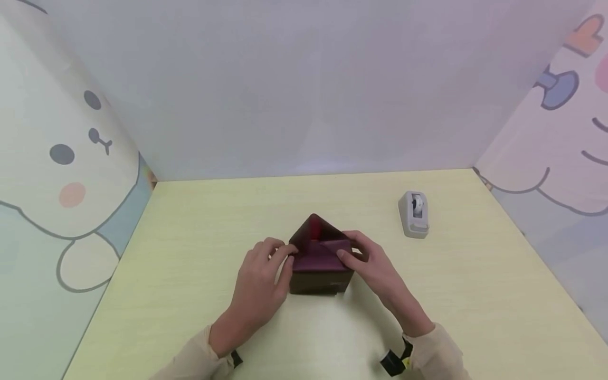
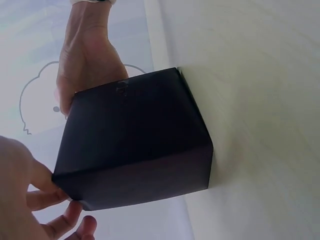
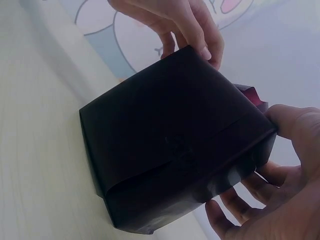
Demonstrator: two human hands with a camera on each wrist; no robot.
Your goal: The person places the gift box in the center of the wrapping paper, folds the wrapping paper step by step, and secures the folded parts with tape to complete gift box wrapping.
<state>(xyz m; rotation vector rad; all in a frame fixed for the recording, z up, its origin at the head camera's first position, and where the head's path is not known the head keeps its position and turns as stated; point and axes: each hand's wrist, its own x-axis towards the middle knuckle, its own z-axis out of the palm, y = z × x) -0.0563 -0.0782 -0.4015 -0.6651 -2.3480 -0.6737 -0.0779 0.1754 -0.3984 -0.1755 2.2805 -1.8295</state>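
A box wrapped in dark paper [image 1: 320,282] stands on the table between both hands. At its top, one fold of dark purple paper [image 1: 315,258] lies over, and a pointed flap [image 1: 328,228] rises at the back. A strip of red [image 1: 315,229] shows inside that flap. My left hand [image 1: 261,279] holds the box's upper left edge, with its fingertips at the fold's corner. On the other side, my right hand [image 1: 375,264] grips the upper right corner, thumb on the fold and fingers along the side. In the right wrist view, clear tape [image 3: 180,152] crosses a paper seam.
A grey tape dispenser [image 1: 414,215] stands at the back right of the pale wooden table [image 1: 214,211]. Behind the table rises a plain light wall panel [image 1: 304,95]. Panels with cartoon drawings flank it on the left [image 1: 71,158] and the right [image 1: 560,148].
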